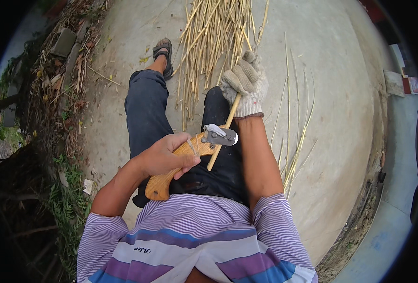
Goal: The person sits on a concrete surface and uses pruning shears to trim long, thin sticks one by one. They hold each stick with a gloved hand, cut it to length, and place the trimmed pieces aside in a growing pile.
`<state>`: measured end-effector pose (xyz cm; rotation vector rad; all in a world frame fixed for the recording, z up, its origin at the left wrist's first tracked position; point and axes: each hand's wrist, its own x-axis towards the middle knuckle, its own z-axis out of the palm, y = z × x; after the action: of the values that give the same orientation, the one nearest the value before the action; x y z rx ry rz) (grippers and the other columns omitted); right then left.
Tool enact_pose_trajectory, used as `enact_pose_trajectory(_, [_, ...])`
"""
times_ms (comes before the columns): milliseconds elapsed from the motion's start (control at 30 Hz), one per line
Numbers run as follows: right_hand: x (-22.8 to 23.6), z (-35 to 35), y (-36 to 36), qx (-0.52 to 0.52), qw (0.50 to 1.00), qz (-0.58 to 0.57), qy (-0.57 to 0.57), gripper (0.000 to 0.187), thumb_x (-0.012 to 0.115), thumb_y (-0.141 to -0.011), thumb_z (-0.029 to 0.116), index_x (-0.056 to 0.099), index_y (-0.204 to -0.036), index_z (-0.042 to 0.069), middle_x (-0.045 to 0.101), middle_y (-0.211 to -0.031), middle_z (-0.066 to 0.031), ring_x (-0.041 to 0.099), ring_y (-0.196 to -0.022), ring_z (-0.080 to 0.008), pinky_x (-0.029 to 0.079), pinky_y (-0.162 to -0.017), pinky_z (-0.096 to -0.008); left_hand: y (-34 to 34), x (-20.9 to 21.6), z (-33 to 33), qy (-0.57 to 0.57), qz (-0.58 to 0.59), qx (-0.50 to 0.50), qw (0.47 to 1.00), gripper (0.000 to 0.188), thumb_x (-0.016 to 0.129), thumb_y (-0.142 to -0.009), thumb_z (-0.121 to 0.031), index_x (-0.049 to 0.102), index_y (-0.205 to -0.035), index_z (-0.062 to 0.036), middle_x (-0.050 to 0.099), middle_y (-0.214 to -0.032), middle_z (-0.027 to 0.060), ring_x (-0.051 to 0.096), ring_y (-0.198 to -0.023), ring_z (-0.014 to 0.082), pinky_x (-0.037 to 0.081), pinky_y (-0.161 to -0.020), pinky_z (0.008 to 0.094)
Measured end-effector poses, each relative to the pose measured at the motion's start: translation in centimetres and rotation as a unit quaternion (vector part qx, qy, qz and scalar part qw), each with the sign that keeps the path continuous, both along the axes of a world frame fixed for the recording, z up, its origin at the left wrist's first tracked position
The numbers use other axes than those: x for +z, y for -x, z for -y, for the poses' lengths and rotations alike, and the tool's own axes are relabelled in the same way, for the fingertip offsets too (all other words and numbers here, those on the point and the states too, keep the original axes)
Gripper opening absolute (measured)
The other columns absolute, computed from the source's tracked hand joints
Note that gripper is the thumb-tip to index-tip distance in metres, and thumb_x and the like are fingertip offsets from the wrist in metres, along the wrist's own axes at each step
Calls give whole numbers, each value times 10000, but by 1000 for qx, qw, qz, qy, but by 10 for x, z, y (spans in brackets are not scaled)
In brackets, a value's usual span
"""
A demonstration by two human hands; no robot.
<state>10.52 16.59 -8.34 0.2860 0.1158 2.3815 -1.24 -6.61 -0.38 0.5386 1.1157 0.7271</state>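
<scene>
My bare left hand [170, 153] is closed around the curved wooden handle [158, 186] of a hand tool, held above my lap. At its far end the tool has a bolted metal head [221, 137] with a white strip of material on it. In a knit work glove, my right hand [245, 84] is wrapped around a long pale cane stick [234, 107]. The stick slants down from the upper right, meets the metal head and ends just below it. Whether it passes through the head or alongside it, I cannot tell.
Ahead of my knees a large heap of similar sticks [216, 40] lies on the concrete floor [336, 141]. Thin, long strips [290, 122] are scattered right of my right arm. Dry leaves, weeds and a stone block [63, 42] line the left edge. My sandalled foot [164, 54] rests beside the heap.
</scene>
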Motion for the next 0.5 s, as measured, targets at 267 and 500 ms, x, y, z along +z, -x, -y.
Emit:
enact_pose_trajectory(267, [17, -111, 0, -1, 883, 468, -16, 337, 408, -1073, 333, 551, -1009, 34, 398, -547, 48, 336, -385, -79, 396, -372, -245, 3, 6, 22, 26, -81, -66, 994, 312, 769, -908, -203, 531, -1011, -30, 578, -692, 14, 567, -521, 87, 456, -493, 241])
enact_pose_trajectory(500, [37, -43, 32, -18, 916, 392, -81, 316, 426, -1078, 359, 532, -887, 131, 266, -506, 88, 237, -378, -85, 224, -373, -259, 47, 14, -67, -69, -125, 15, 990, 240, 739, -921, -176, 571, -962, -10, 587, -706, 27, 555, -513, 88, 451, -480, 235])
